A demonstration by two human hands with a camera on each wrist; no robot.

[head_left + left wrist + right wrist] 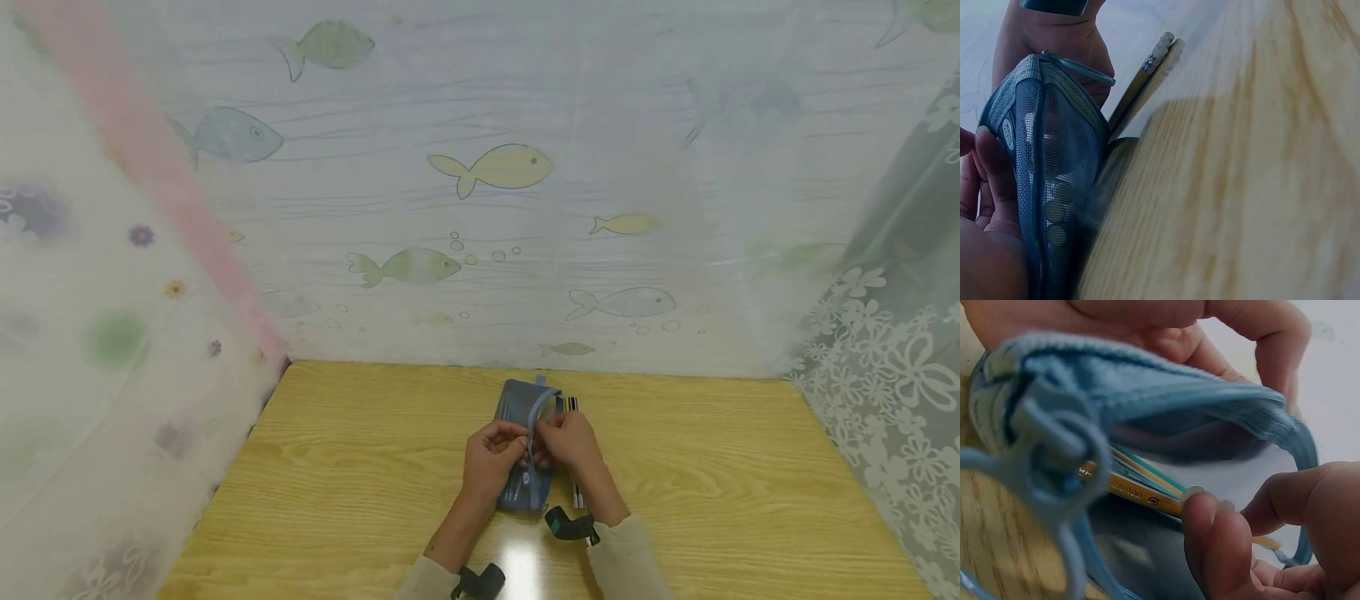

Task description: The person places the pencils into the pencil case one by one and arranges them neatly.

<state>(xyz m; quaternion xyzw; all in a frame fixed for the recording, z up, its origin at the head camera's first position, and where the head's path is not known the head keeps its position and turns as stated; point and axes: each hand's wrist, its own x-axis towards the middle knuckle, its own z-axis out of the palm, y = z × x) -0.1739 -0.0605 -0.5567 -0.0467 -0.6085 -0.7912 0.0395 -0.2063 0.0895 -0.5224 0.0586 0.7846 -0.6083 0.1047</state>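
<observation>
A blue mesh pencil pouch (pixel 513 408) lies lengthwise on the table, its zipped mouth gaping on the right side. My left hand (pixel 487 462) pinches the rim on the left of that mouth. From the other side my right hand (pixel 573 442) reaches in at the opening. In the right wrist view, its bent fingers (pixel 1232 550) close over a yellow pencil (pixel 1147 495) inside the pouch, hiding its middle. A green pencil (pixel 1166 478) lies beside it. Round pencil ends (pixel 1055 212) show through the mesh in the left wrist view.
More pencils (pixel 577 497) lie along the pouch's right side, partly under my right arm. A zipper pull with a ring (pixel 1054 434) hangs at the pouch's near end. Fish-patterned curtain (pixel 495 250) stands behind the wooden table (pixel 360 467).
</observation>
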